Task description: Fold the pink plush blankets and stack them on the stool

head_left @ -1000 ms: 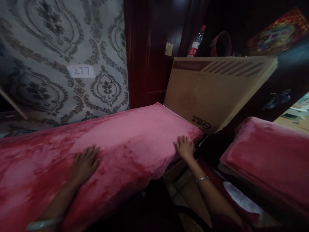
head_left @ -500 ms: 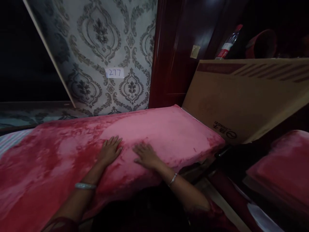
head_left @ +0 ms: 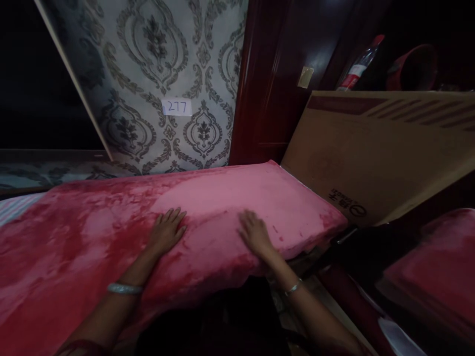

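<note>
A plush pink and red cloth is spread over a long, low surface in front of me and drapes down its near edge. My left hand lies palm down on it near the middle, fingers apart. Further right, my right hand rests flat on the paler pink part, its fingers stretched out and slightly blurred. Neither hand grips anything. Faint ripples and darker red marks show in the pile around both hands.
A large cardboard box stands at the cloth's right end, with a plastic bottle behind it. Folded red fabric lies at the lower right. A dark screen is at the left; a paper label hangs on the patterned wall.
My right hand has slid to the right across the cloth, away from the left. My left hand stays at nearly the same spot. The view has shifted slightly.
</note>
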Motion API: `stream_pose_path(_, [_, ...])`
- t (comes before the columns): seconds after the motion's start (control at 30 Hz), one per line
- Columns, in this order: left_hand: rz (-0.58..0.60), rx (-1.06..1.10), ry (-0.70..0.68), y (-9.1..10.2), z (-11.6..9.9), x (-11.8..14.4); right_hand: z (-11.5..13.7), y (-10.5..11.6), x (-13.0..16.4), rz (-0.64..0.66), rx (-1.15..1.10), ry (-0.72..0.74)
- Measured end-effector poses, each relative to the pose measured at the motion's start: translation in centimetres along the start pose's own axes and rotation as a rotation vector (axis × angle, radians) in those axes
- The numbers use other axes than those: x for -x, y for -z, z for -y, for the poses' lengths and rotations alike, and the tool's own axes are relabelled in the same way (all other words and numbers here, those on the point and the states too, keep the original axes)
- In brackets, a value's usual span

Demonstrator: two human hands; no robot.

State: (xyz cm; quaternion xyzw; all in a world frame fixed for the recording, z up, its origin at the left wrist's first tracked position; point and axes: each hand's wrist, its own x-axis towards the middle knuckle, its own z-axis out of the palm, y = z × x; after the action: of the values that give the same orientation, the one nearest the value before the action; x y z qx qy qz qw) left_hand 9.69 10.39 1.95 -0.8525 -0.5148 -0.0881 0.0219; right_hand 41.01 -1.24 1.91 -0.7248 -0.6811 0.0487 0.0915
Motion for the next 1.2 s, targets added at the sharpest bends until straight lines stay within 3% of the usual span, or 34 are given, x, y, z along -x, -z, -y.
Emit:
stream_pose_path(0.07, [-0.007, -0.001, 0.004, 0.0, 0.1, 0.0, 4.0, -0.8, -0.7, 0.061, -0.063, 0.269])
stream_pose_path(0.13, [-0.021, -0.002, 0.000, -0.1, 0.2, 0.1, 6.7, -1.3, -1.7, 0.084, -0.079, 0.404])
stream_pose_path(0.2, [-0.024, -0.018, -0.012, -0.2, 0.4, 0.0, 7.4, -1.4, -3.1, 0.094, -0.066, 0.442])
stream_pose_path(0.27, [-0.018, -0.037, -0.016, -0.4, 0.6, 0.0, 6.2, -1.0, -4.8, 0.098, -0.043, 0.405])
stream_pose_path(0.33, [-0.024, -0.043, -0.017, -0.5, 0.8, -0.1, 3.1, -0.1, -6.3, 0.093, -0.016, 0.281])
stream_pose_path(0.43, [-0.038, -0.047, -0.017, -0.6, 0.9, -0.2, -3.8, 1.7, -6.8, 0.082, 0.031, -0.001])
stream_pose_path(0.63, [-0.050, -0.049, -0.038, -0.5, 1.0, -0.3, -17.9, 3.5, -2.0, 0.006, 0.125, -0.572])
stream_pose_path(0.77, [-0.028, -0.072, -0.020, -0.4, 0.9, -0.3, -22.4, 2.7, 0.7, -0.100, 0.145, -0.774])
stream_pose_path(0.83, [-0.018, -0.083, -0.025, -0.4, 0.9, -0.4, -22.7, 2.4, 1.1, -0.139, 0.149, -0.800])
stream_pose_path(0.93, [-0.026, -0.090, -0.036, -0.6, 1.1, -0.5, -20.8, 2.1, 0.8, -0.163, 0.161, -0.757])
stream_pose_path(1.03, [-0.063, -0.076, -0.037, -1.1, 1.6, -0.7, -17.2, 1.6, 0.1, -0.158, 0.126, -0.550])
stream_pose_path(1.13, [-0.079, -0.065, -0.050, -1.6, 2.2, -1.2, -14.7, 0.9, -0.5, -0.060, 0.069, -0.307])
stream_pose_path(1.2, [-0.082, -0.068, -0.053, -1.8, 2.4, -1.4, -15.0, 1.0, -0.4, -0.033, 0.074, -0.328])
